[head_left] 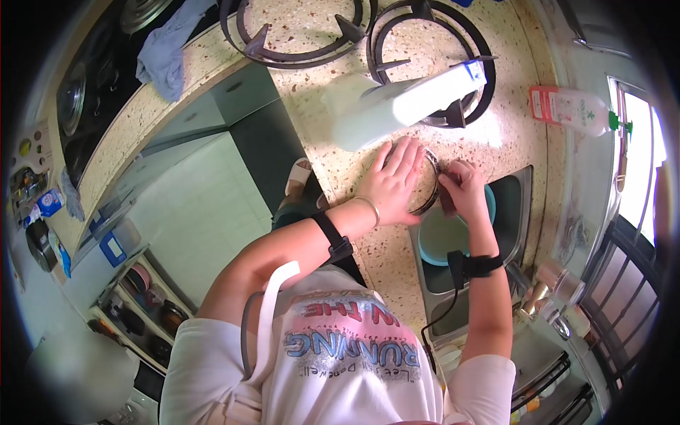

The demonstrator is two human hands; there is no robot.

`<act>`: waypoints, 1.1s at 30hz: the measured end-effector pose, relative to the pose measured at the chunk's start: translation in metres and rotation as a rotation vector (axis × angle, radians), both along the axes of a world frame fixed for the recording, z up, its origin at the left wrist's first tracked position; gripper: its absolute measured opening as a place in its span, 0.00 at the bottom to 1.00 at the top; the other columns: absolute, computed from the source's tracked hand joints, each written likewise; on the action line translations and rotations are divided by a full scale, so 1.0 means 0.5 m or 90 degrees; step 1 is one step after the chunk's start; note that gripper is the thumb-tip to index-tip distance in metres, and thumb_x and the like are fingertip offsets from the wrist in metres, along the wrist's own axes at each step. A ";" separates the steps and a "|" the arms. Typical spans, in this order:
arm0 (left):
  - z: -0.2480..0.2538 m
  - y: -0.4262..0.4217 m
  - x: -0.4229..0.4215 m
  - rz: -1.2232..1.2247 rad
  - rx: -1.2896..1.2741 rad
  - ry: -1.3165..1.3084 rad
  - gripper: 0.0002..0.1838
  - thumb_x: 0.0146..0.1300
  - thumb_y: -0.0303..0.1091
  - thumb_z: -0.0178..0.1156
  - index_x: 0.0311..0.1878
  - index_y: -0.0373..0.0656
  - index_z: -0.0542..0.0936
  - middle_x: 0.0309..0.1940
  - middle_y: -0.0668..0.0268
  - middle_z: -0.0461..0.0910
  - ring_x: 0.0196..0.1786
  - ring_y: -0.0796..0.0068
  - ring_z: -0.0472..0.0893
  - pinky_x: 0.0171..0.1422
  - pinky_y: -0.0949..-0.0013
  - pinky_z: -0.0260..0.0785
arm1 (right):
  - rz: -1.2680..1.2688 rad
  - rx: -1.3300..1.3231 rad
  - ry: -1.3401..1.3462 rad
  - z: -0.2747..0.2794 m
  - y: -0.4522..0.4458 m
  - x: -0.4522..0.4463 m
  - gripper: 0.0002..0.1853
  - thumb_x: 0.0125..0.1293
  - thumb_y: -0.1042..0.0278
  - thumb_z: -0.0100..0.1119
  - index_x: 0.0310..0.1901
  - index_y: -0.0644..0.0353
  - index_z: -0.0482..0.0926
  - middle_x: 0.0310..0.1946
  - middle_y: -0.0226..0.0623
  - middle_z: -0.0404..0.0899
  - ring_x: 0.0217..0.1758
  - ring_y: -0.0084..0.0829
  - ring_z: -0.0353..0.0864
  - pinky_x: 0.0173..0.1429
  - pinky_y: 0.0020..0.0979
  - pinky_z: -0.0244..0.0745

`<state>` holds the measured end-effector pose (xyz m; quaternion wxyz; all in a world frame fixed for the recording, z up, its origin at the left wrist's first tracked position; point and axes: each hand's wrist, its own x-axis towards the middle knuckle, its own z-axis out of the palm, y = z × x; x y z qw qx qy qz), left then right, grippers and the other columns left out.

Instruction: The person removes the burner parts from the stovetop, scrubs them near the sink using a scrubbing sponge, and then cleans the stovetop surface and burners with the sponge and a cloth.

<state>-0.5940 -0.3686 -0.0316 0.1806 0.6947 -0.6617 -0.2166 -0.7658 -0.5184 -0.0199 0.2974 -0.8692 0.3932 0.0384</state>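
Left hand on dark round rim

Pan supports, two, beyond the fingers; pump-topped bottle, one, beyond and rightward; dark-rimmed round object, one, beneath the left fingers; blue basin, one, beside the right.

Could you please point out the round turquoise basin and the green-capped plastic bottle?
Round turquoise basin (428, 256): head view, on its lower-left rim.
Green-capped plastic bottle (575, 111): head view, mid-body.
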 end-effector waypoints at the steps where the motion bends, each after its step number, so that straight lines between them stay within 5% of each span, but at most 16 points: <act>1: 0.000 0.001 0.001 0.001 0.002 0.002 0.72 0.34 0.72 0.71 0.75 0.30 0.53 0.76 0.48 0.53 0.79 0.54 0.50 0.81 0.49 0.39 | -0.010 -0.014 0.008 -0.007 0.000 0.009 0.10 0.53 0.62 0.70 0.31 0.56 0.80 0.30 0.36 0.78 0.41 0.43 0.75 0.47 0.42 0.68; 9: 0.000 -0.004 -0.005 0.013 -0.021 0.005 0.74 0.30 0.70 0.74 0.75 0.29 0.52 0.75 0.48 0.54 0.79 0.53 0.51 0.80 0.48 0.40 | 0.000 -0.025 0.045 0.000 0.001 0.036 0.10 0.56 0.59 0.67 0.32 0.54 0.81 0.34 0.34 0.80 0.45 0.45 0.75 0.50 0.49 0.68; 28: -0.001 -0.005 -0.007 0.010 -0.004 -0.003 0.74 0.31 0.70 0.73 0.75 0.30 0.53 0.76 0.48 0.54 0.79 0.55 0.51 0.80 0.49 0.38 | 0.022 -0.149 -0.052 -0.021 -0.007 0.106 0.11 0.57 0.54 0.66 0.33 0.52 0.83 0.35 0.33 0.82 0.44 0.43 0.78 0.47 0.46 0.70; 33: -0.004 -0.004 -0.003 0.003 -0.007 -0.002 0.74 0.32 0.70 0.73 0.76 0.30 0.50 0.76 0.49 0.52 0.80 0.55 0.50 0.81 0.48 0.38 | -0.026 -0.076 0.080 0.009 0.044 -0.001 0.12 0.58 0.54 0.66 0.35 0.52 0.84 0.35 0.34 0.82 0.46 0.42 0.78 0.51 0.46 0.69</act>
